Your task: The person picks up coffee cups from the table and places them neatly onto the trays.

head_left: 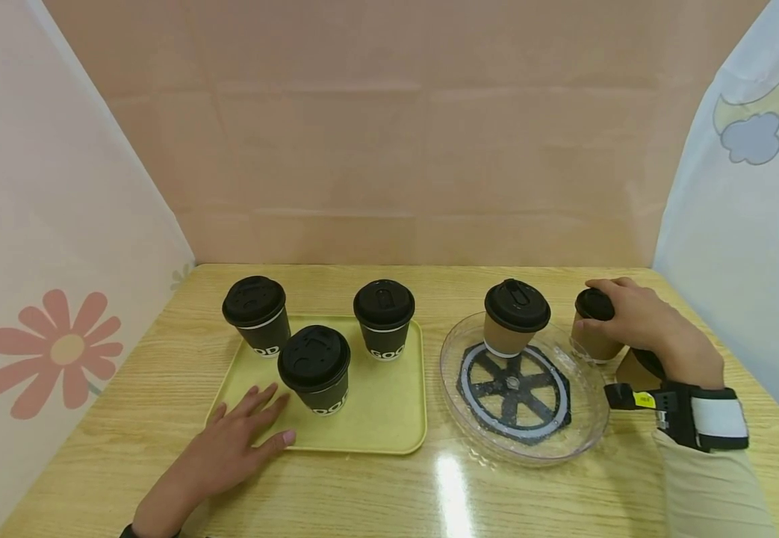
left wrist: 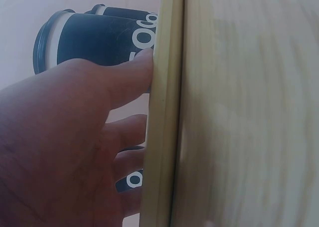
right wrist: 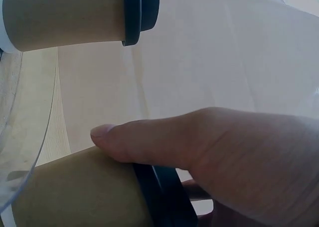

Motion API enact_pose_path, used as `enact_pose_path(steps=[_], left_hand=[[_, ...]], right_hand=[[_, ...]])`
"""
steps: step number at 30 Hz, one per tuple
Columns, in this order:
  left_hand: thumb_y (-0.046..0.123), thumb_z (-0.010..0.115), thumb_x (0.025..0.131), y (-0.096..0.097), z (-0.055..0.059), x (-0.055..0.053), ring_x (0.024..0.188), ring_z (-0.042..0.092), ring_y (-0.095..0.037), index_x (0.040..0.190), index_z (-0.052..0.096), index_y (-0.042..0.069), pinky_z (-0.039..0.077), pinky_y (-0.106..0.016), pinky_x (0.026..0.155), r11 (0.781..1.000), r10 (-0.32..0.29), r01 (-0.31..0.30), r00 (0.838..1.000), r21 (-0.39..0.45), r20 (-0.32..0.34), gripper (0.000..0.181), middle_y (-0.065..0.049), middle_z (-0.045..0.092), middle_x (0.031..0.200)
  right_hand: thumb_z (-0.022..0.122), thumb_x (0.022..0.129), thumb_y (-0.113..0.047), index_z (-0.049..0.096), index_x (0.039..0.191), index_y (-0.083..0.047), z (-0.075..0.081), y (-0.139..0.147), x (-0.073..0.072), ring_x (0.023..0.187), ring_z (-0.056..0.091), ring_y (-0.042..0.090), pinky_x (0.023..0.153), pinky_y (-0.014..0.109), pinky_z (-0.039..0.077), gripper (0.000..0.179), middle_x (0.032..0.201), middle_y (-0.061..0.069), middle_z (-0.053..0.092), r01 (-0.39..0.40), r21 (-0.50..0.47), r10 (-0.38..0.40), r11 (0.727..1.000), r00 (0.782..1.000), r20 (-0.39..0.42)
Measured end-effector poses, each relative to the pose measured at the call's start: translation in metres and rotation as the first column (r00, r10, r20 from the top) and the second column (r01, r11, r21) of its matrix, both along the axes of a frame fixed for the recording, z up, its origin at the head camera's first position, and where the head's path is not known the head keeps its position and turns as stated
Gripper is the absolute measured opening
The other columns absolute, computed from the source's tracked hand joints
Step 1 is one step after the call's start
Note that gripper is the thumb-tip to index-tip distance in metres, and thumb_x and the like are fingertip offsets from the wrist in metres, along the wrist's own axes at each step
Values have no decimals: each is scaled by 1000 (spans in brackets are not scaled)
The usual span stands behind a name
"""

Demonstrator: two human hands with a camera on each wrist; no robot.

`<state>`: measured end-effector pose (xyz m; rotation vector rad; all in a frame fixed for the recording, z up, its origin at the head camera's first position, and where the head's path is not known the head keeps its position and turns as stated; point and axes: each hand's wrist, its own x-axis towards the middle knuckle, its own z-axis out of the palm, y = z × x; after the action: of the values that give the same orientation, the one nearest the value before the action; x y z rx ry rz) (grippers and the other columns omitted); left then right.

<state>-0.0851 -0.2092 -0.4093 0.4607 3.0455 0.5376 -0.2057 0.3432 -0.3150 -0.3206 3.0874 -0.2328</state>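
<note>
My right hand [head_left: 641, 321] grips a brown paper coffee cup [head_left: 591, 340] around its black lid, just outside the right rim of a clear round tray [head_left: 591, 441]. In the right wrist view the thumb lies along the cup's brown side [right wrist: 79, 192]. Inside the clear tray, toward the back, stands another brown cup [head_left: 505, 338] with a black lid. A further brown cup [head_left: 634, 371] is partly hidden under my right wrist. My left hand [head_left: 228, 456], fingers spread, rests on the front left part of a yellow tray [head_left: 376, 437], beside a black cup [head_left: 318, 381].
Two more lidded black cups stand toward the back of the yellow tray, one at the left [head_left: 264, 329] and one at the right [head_left: 385, 336]. A dark spoked wheel shape [head_left: 513, 388] shows through the clear tray. Cloth walls enclose the wooden table [head_left: 396, 501].
</note>
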Motion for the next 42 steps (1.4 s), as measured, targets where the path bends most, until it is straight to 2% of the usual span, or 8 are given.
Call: enact_pose_path(steps=[13,20,29,42], left_hand=[[59,51,94,0,-1,0,139,40,-44,137,58,18,28,-77,99,1000,2,-2,1000,4,0,60,-9,47,150],[59,51,93,-1,-2,-1,139,40,-43,137,58,18,28,-76,100,1000,5,-5,1000,2,-2,60,-8,46,150],[59,51,94,0,-2,-1,139,40,-42,138,57,18,28,-76,101,1000,4,-4,1000,-1,-11,60,-9,46,150],[58,52,93,1,-2,0,138,41,-42,137,58,18,29,-75,100,1000,5,-5,1000,-8,-15,60,-9,47,150]], right_hand=[[70,88,-28,35,141,7,6,-3,2,109,42,69,84,71,41,73,134,43,35,0,-66,-8,998,994,-109],[72,86,-29,35,142,1,16,-9,7,103,41,69,73,72,41,73,133,41,38,37,-79,-52,996,980,-190],[72,85,-29,37,140,-1,35,-16,20,102,39,65,70,70,39,71,135,39,37,45,-102,-67,994,971,-230],[74,84,-35,36,142,-2,51,-26,34,107,36,66,74,71,39,76,137,38,36,39,-76,-54,996,976,-210]])
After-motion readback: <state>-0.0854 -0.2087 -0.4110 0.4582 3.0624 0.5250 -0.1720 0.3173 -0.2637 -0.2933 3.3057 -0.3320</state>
